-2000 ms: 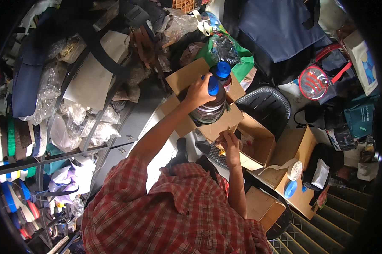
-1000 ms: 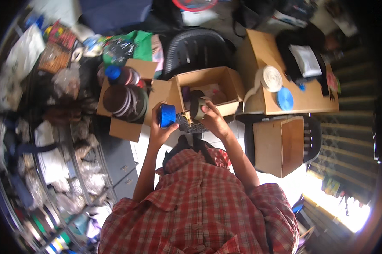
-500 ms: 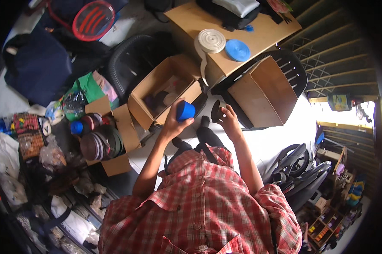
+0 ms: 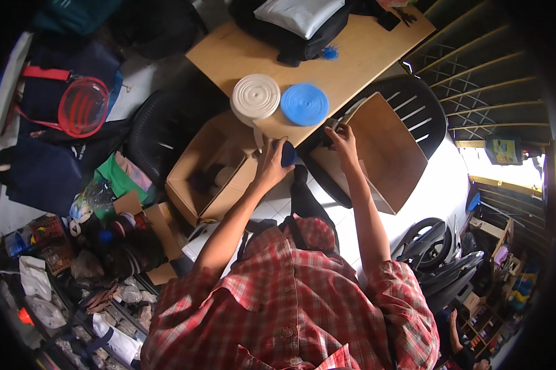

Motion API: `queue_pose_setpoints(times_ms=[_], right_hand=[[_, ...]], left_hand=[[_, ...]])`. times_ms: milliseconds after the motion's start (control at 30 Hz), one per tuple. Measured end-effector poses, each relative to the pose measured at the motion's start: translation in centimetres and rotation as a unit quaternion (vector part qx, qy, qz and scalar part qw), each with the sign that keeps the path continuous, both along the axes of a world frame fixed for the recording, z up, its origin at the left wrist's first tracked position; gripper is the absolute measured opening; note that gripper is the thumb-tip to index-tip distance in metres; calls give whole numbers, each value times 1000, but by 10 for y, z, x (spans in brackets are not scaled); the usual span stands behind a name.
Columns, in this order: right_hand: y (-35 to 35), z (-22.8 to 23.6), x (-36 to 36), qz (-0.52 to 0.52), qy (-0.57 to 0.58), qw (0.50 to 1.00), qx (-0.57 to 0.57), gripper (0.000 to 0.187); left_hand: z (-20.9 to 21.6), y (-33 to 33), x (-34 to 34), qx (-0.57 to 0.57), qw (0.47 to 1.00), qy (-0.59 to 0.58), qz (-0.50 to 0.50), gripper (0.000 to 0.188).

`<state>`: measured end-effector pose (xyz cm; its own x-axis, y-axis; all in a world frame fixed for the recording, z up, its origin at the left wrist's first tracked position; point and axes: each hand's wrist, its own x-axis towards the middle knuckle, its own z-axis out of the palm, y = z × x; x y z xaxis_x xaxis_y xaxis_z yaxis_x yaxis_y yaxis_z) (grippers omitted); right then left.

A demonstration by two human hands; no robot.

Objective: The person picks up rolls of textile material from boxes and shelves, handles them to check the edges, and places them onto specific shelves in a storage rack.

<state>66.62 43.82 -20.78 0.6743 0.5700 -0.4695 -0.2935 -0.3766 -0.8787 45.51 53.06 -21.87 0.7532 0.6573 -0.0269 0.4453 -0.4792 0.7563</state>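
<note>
My left hand [image 4: 270,168] is wrapped round a small blue roll [image 4: 288,154], which looks like rolled strap and is darker in shadow. It is just below the near corner of the wooden table [image 4: 216,55]. My right hand [image 4: 346,145] grips a small dark roll [image 4: 331,125] close to the table's edge; its far side is hard to make out. On that table corner lie a cream roll of webbing [image 4: 256,97], its loose end hanging down, and a light blue roll [image 4: 304,104]. An opened cardboard box [image 4: 182,176] with rolls inside stands left of my left hand.
Another cardboard box [image 4: 392,154] rests on a black chair [image 4: 423,105] at the right. A black bag with a silver pouch [image 4: 299,15] lies farther back on the table. Bags and wrapped goods crowd the left. A motorbike [image 4: 438,259] and another person [image 4: 460,339] are at lower right.
Both hands have moved forward to the table with their rolls, the right hand rising beside its edge. My view has shifted, and the table now appears nearer and further left.
</note>
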Motion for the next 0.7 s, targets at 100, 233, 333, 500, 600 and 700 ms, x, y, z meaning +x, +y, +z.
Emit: queue_pose_setpoints(times_ms=[100,233,333,500,600,700], right_hand=[[36,-28,54,37,-77,995,-60,64],[70,-52,101,82,-343,927,-128,68],[97,-45,114,101,-371,903,-192,68],[111,-55,137,215,-464,824,-246,74],[112,-53,131,247,-493,792,-262,74],[111,-40,116,250,-550,750,-270,74]], left_hand=[[-38,13,30,5,1000,-19,2,83],[-42,22,51,57,997,40,31,83],[-29,25,62,80,992,55,75,79],[-23,62,63,182,961,-32,206,76],[-52,120,50,152,922,16,355,82],[-67,174,32,-21,908,-1,419,86]])
